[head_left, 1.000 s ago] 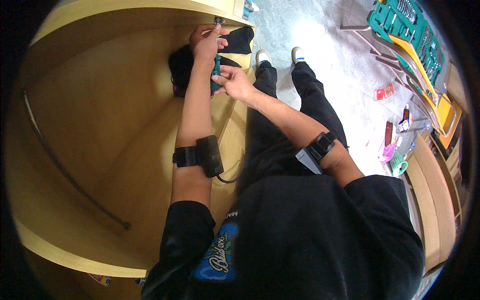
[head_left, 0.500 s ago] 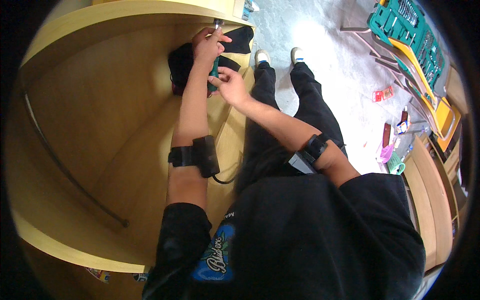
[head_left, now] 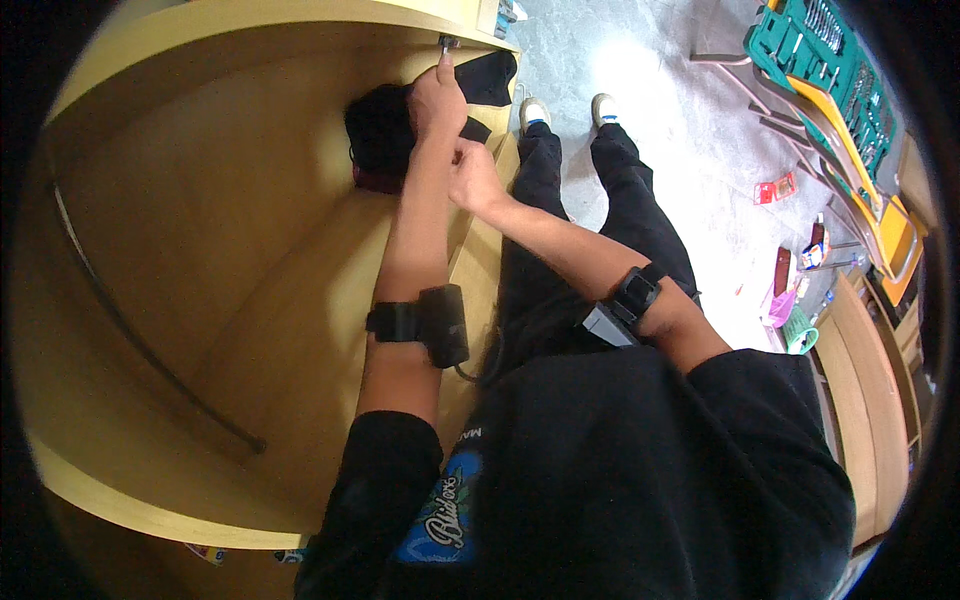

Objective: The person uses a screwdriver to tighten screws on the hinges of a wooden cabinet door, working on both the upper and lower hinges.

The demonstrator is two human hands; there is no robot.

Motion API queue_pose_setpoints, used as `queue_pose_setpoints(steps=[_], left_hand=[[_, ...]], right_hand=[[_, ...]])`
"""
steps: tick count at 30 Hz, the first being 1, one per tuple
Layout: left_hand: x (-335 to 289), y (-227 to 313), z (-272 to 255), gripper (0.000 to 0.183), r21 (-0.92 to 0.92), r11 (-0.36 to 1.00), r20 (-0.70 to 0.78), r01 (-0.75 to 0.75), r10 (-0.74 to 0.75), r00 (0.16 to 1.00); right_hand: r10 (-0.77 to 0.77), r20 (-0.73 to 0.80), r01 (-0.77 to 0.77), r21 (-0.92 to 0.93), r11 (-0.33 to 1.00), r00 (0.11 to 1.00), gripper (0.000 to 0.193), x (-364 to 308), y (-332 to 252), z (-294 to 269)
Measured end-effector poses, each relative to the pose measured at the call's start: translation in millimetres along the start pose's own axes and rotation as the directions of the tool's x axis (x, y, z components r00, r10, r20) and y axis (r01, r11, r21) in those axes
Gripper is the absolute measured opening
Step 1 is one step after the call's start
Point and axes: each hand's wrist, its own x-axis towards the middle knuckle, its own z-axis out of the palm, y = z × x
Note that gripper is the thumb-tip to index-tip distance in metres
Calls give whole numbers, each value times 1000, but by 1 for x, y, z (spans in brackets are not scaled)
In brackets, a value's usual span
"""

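Note:
My left hand (head_left: 438, 105) is closed inside the wooden cabinet, thumb pointing at a small metal fitting (head_left: 450, 42) on the cabinet's side panel. A thin metal shaft (head_left: 446, 56) shows between the thumb and the fitting; it belongs to the screwdriver whose green handle showed earlier. Just nearer, my right hand (head_left: 477, 177) is curled against the left wrist, fingers partly hidden behind it, where the screwdriver's handle is out of sight. Black cloth (head_left: 380, 135) lies beneath the left hand, and another black piece (head_left: 487, 78) lies beside its fingers.
The cabinet's interior (head_left: 200, 250) spreads to my left, with a metal rod (head_left: 150, 350) across it. At far right, a green tool case (head_left: 825, 60) full of tools rests on a yellow-edged chair (head_left: 885, 230). A red packet (head_left: 775, 188) and a green basket (head_left: 800, 332) are on the floor.
The green handle, visible earlier, is now hidden behind my left wrist. My left forearm has shifted right, and my right hand has curled in closer to it. The view has moved slightly.

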Motion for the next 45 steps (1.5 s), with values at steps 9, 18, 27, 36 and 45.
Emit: queue_pose_setpoints(steps=[9, 18, 27, 36, 45], left_hand=[[15, -29, -10, 51, -464, 836, 442, 294, -69, 894], [8, -15, -6, 81, -26, 917, 185, 398, -387, 903], [-1, -16, -19, 58, -581, 689, 481, 433, -138, 866], [-7, 7, -29, 45, -584, 620, 482, 524, -256, 838], [6, -25, -17, 47, -714, 519, 538, 470, -23, 843]], right_hand=[[138, 434, -372, 520, 769, 891, 20, 3, -18, -1], [113, 139, -148, 272, 951, 984, 28, -1, -21, 5], [259, 9, -255, 201, 946, 966, 14, -2, -20, 15], [228, 455, -489, 614, 620, 861, 19, -2, -16, -8], [260, 48, -263, 282, 922, 964, 14, -14, -32, 13]])
